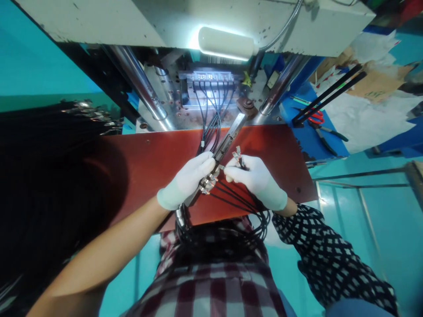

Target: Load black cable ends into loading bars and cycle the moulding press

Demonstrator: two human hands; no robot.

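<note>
White gloves cover both my hands. My left hand is closed around a long metal bar fixture, which lies slanted above the reddish-brown board. Several cables with metal connector ends sit along the bar's lower part, beside my left fingers. My right hand is just to the right, its fingers pinched on a black cable with metal terminals sticking up past the fingertips. From between the hands, black cables run down to a looped bundle at my lap.
Ahead stands a press with steel columns, a lit lamp and a metal mould with black cables coming out. A large cable pile lies left. Pliers rest on a blue surface at right, near white paper.
</note>
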